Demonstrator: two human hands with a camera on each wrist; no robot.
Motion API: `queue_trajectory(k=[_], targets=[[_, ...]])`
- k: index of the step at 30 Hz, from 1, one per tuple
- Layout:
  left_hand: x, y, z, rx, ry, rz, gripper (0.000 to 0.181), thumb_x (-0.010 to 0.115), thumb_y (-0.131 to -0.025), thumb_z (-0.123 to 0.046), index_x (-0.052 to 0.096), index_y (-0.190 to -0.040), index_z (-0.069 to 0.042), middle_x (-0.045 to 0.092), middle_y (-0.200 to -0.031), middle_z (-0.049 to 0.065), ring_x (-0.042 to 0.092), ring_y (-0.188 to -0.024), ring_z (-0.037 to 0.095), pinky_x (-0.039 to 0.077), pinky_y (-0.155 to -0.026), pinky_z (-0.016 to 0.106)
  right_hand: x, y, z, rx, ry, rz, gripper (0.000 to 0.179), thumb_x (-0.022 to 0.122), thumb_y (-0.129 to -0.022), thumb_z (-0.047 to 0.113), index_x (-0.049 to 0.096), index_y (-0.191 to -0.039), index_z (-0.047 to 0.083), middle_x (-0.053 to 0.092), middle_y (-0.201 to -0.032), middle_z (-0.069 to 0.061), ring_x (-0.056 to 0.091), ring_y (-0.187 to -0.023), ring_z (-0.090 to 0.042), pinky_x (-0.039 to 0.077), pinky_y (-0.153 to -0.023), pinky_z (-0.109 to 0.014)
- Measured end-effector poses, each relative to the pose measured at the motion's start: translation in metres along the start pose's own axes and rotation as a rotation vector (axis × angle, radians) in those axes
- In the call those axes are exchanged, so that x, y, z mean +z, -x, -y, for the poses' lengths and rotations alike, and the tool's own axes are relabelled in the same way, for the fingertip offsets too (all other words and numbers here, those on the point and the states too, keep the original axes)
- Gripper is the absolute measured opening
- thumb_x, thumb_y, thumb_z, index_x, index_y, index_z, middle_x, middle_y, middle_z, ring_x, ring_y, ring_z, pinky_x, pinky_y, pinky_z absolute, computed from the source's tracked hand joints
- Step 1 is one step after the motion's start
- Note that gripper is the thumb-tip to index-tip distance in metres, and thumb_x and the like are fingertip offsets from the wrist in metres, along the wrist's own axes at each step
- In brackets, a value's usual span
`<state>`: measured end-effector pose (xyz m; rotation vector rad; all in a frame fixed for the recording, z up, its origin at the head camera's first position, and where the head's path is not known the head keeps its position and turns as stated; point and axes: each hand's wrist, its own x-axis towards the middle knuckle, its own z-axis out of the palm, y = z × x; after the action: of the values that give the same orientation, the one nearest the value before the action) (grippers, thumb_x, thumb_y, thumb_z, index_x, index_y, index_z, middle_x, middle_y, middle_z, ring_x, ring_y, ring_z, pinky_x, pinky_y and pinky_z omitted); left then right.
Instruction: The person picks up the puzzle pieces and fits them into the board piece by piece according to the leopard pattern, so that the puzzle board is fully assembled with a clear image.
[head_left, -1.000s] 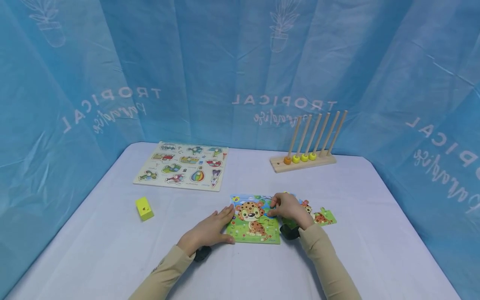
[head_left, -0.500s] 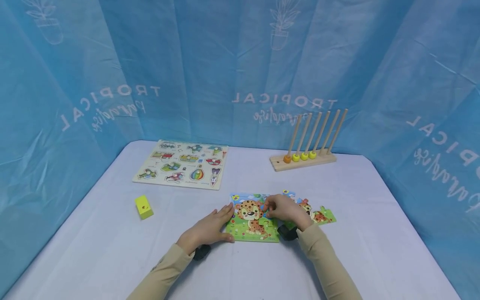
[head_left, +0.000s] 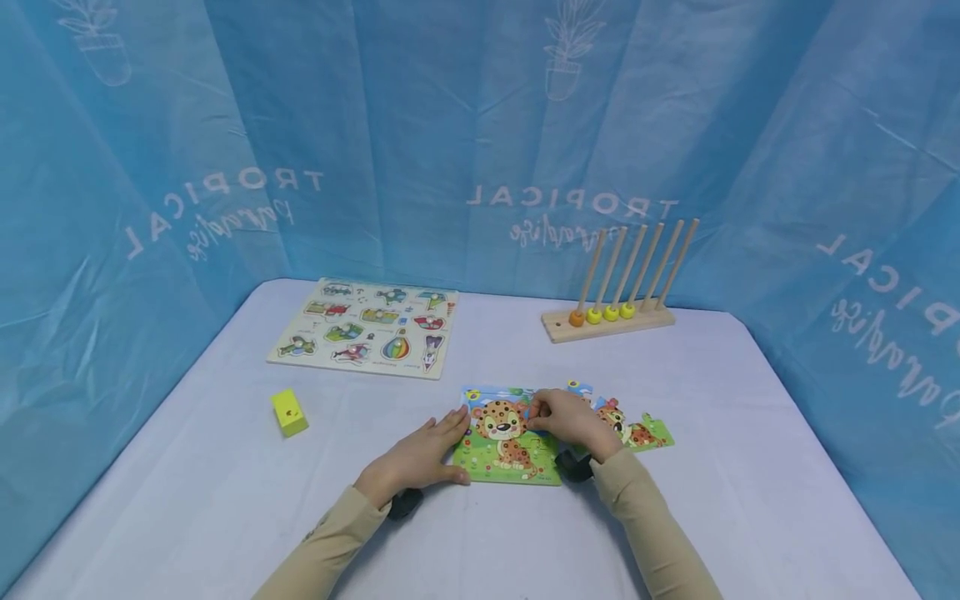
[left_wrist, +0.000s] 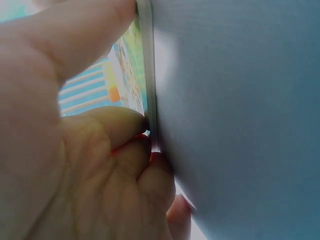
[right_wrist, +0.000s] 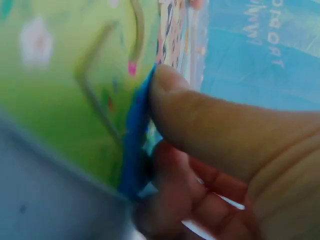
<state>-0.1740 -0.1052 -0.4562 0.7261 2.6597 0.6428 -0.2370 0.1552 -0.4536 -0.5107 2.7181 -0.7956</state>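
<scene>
The puzzle (head_left: 504, 446) lies flat on the white table (head_left: 225, 517), near the middle, between the two hands. It is a flat rectangle showing a seated orange leopard with dark spots, a pale muzzle and a dark nose. Blue sky fills the far part, with a yellow patch at the far left corner; bright green grass, dotted with small flowers, fills the near part. In the right wrist view, an angled groove runs across the grass, close to a pale flower.

The left hand (head_left: 420, 457) rests against the puzzle's left edge, fingers close together and thumb spread away toward the near left corner. The right hand (head_left: 572, 418) is over the puzzle's right side, thumb and fingers pinching a blue piece (right_wrist: 134, 142); the piece's full shape is hidden.

Just right of that hand lie loose pieces (head_left: 647, 434), with grass, spotted fur and part of another leopard's face.

Farther left is a pale board (head_left: 356, 340) of vehicle pictures, with a yellow block (head_left: 288, 413) nearer. At far right stands a wooden rack (head_left: 564, 332) of upright pegs, one orange and three yellow beads on it.
</scene>
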Motion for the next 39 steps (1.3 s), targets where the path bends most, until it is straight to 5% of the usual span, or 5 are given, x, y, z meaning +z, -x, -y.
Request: queue_trajectory(k=[9, 14, 24, 35, 39], targets=[[0.001, 0.001, 0.000, -0.007, -0.002, 0.002, 0.090, 0.071, -0.084, -0.040, 0.026, -0.151, 0.001, 0.018, -0.162, 0.014, 0.020, -0.150, 0.031, 0.019, -0.123, 0.050, -0.010, -0.002, -0.020, -0.038, -0.063, -0.095, 0.010, 0.071, -0.089, 0.020, 0.064, -0.090, 0.013, 0.059, -0.078, -0.002, 0.050, -0.066, -0.015, 0.043, -0.060, -0.030], [0.000, 0.002, -0.001, -0.010, -0.005, 0.010, 0.090, 0.071, -0.084, -0.039, 0.026, -0.151, 0.001, 0.018, -0.162, 0.014, 0.020, -0.150, 0.032, 0.019, -0.123, 0.050, -0.025, 0.004, -0.045, 0.007, 0.030, -0.227, 0.035, 0.076, -0.084, 0.018, 0.065, -0.115, 0.007, 0.063, -0.111, -0.015, 0.058, -0.098, -0.031, 0.051, -0.084, -0.045], [0.000, 0.000, -0.001, -0.003, 0.003, 0.000, 0.090, 0.072, -0.084, -0.039, 0.027, -0.151, 0.001, 0.019, -0.162, 0.014, 0.021, -0.150, 0.032, 0.019, -0.123, 0.050, -0.035, 0.004, -0.057, 0.096, 0.062, -0.223, 0.057, 0.075, -0.083, 0.013, 0.052, -0.134, 0.004, 0.056, -0.121, -0.024, 0.052, -0.110, -0.040, 0.047, -0.091, -0.052], [0.001, 0.002, -0.001, 0.007, 0.008, -0.009, 0.091, 0.072, -0.083, -0.039, 0.027, -0.151, 0.002, 0.020, -0.161, 0.015, 0.022, -0.149, 0.032, 0.020, -0.123, 0.051, -0.028, -0.003, -0.031, 0.105, -0.355, -0.438, 0.035, 0.066, -0.091, 0.007, 0.060, -0.125, 0.007, 0.061, -0.109, -0.018, 0.064, -0.088, -0.027, 0.057, -0.069, -0.033], [0.000, 0.001, -0.001, 0.010, -0.002, -0.018, 0.090, 0.072, -0.084, -0.039, 0.027, -0.151, 0.002, 0.020, -0.161, 0.016, 0.022, -0.149, 0.032, 0.020, -0.122, 0.051, -0.022, -0.005, -0.011, 0.047, -0.496, -0.322, 0.030, 0.065, -0.092, 0.009, 0.061, -0.122, 0.004, 0.063, -0.102, -0.019, 0.066, -0.085, -0.028, 0.060, -0.076, -0.038]])
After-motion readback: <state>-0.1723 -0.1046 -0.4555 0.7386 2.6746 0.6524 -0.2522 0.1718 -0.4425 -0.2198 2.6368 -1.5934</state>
